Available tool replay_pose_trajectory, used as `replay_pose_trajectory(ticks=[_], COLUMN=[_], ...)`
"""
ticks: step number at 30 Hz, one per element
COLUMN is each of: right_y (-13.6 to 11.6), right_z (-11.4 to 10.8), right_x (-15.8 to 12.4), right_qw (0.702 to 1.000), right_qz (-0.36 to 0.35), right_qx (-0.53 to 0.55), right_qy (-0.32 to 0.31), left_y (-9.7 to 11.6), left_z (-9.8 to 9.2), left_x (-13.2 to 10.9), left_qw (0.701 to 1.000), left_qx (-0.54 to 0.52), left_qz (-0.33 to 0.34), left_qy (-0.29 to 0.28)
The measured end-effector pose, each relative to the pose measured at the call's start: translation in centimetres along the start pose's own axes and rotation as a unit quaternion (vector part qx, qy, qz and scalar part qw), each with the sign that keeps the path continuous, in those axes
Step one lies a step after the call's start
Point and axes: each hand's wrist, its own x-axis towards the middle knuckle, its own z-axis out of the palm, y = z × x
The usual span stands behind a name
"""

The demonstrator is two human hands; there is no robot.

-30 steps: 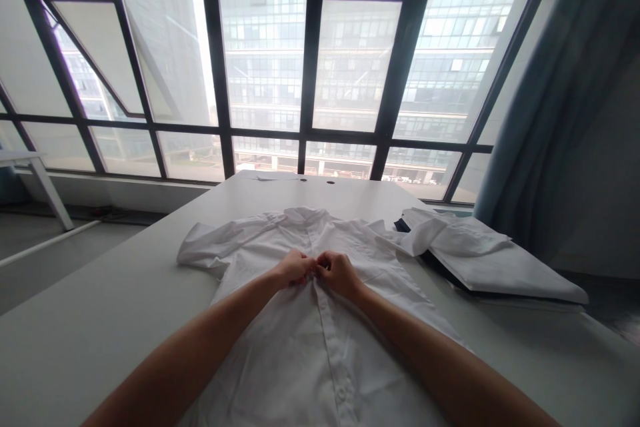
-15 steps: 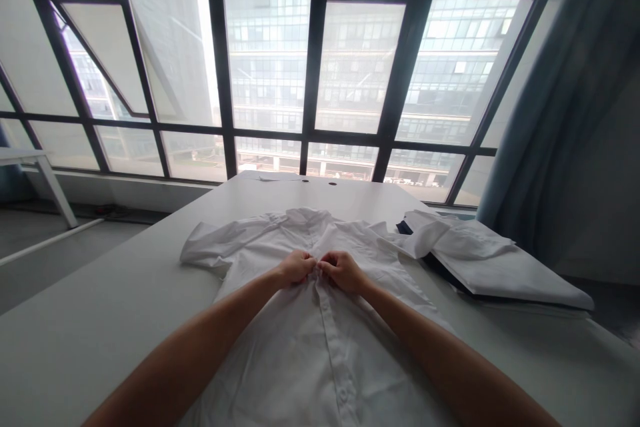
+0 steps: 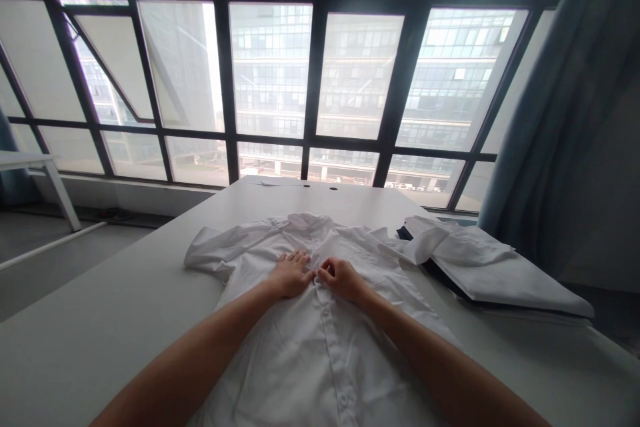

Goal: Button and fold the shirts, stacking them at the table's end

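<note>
A white short-sleeved shirt (image 3: 280,347) lies face up on the white table, its collar toward the window and its button placket running down the middle. My left hand (image 3: 293,275) rests flat on the chest, left of the placket, with fingers spread and the thumb reaching to the placket. Just right of it, my right hand (image 3: 341,277) is closed in a pinch on the placket's edge. Whatever button lies under those fingertips is hidden. Further down, a button shows on the placket near the bottom of the view.
On the right of the table (image 3: 115,320) lies a stack of folded white and dark clothes (image 3: 520,273), touching the shirt's right sleeve. A blue-grey curtain (image 3: 540,147) hangs behind it. Large windows stand beyond the table, and another white table (image 3: 30,160) is at far left.
My left hand has let go of its pinch at the placket and flattened out on the shirt. The right hand stays pinched at nearly the same place. The view has tilted slightly.
</note>
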Motion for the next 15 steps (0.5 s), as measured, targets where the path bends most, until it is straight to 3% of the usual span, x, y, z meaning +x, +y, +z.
replay_pose_trajectory(ticks=[2, 4, 7, 9, 10, 13, 15], right_y=[-0.5, -1.3, -3.2, -4.6, -5.1, -6.3, -6.4], right_z=[-0.4, -1.3, -2.8, -3.4, -3.5, -2.9, -2.2], right_x=[-0.7, -1.4, -1.8, -1.3, -0.8, 1.1, 2.4], right_qw=[0.998, 0.993, 0.972, 0.954, 0.954, 0.953, 0.942], right_qz=[-0.019, -0.015, 0.06, 0.103, 0.101, 0.029, 0.01], right_qx=[-0.062, -0.101, -0.129, -0.161, -0.192, -0.297, -0.336], right_qy=[-0.007, -0.059, -0.189, -0.232, -0.209, -0.051, -0.019], left_y=[-0.1, 0.0, 0.2, 0.2, 0.2, 0.2, 0.4], left_z=[0.0, -0.4, -1.7, -2.6, -2.9, -2.9, -2.4], left_x=[-0.5, -1.0, -1.0, -0.2, 0.3, 2.2, 3.3], left_qw=[0.998, 0.995, 0.988, 0.985, 0.987, 0.998, 0.999], left_qx=[0.012, 0.024, 0.032, 0.034, 0.034, 0.022, -0.001], left_qz=[0.004, 0.013, 0.046, 0.071, 0.069, 0.005, -0.033], left_qy=[-0.061, -0.097, -0.144, -0.152, -0.139, -0.05, -0.008])
